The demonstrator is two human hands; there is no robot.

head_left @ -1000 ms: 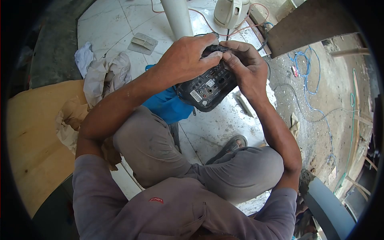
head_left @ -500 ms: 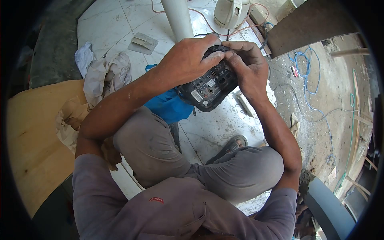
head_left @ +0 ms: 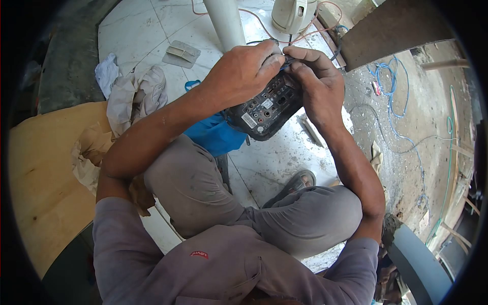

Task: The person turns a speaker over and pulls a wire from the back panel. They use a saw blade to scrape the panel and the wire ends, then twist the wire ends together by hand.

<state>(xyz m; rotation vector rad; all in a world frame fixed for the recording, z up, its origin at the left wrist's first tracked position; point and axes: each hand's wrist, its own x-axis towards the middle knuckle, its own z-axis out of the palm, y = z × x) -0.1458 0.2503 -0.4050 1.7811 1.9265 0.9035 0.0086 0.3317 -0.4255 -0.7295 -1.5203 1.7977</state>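
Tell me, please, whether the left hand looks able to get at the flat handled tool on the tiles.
Probably yes: the flat handled tool lies uncovered on the tiles, though the left hand is busy at the black device and would likely need freeing first.

Device between two hands, over the tiled surface.
The left hand and right hand meet at the device's far end; the bag shows below its left side. Beyond the hands stands the post, with the kettle to its right and the float to its left. Cloths lie along the surface's left edge, behind the board. Past the right edge lies a cable.
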